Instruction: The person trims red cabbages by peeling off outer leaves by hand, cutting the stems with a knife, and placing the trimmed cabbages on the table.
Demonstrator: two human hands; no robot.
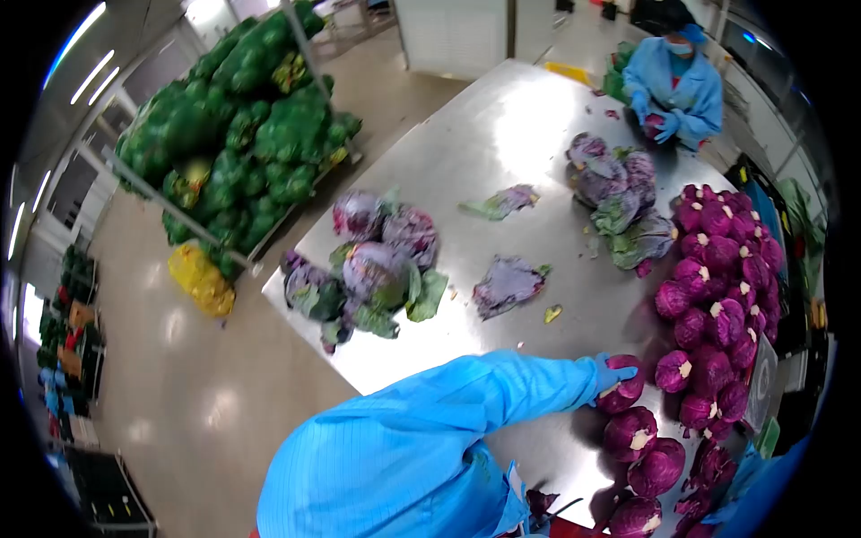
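My left hand, in a blue glove, reaches across from the left and curves its fingers over a trimmed red cabbage on the metal table. Just below it lie more trimmed red cabbages, with pale cut stems showing. A large heap of the same cabbages fills the table's right side. Blue material at the lower right edge looks like my right sleeve; the fingers of my right hand cannot be made out there. Dark loose leaves lie near that sleeve.
Untrimmed cabbages with outer leaves sit on the left of the metal table; another group is farther back. Loose leaves lie between. A co-worker holds a cabbage at the far end. Green net sacks fill a cart.
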